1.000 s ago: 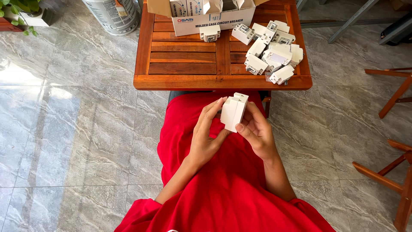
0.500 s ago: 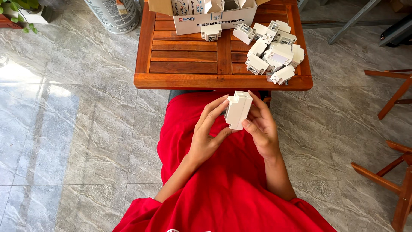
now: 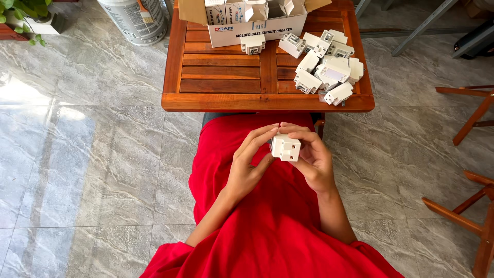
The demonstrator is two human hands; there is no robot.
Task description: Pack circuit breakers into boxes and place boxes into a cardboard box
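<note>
Both hands close on one small white plastic block (image 3: 286, 147), held above the lap of a red garment (image 3: 267, 221): the left hand (image 3: 248, 164) presses its fingertips against the block's left side with the thumb under it, and the right hand (image 3: 311, 159) wraps it from the right, fingers curled over the top edge. The block's near face, with two small dark recesses, points toward the camera. Just beyond the hands stands a slatted wooden table (image 3: 226, 77). On its right half lies a loose heap of similar white blocks (image 3: 327, 69), touching one another, and a single white block (image 3: 252, 44) sits apart near the middle, just in front of an open cardboard box (image 3: 257, 25) at the far edge. A white bucket (image 3: 135, 18) and a potted plant (image 3: 25, 13) stand on the grey tiled floor (image 3: 87, 154) to the left; wooden chair legs (image 3: 473, 206) show at the right.
</note>
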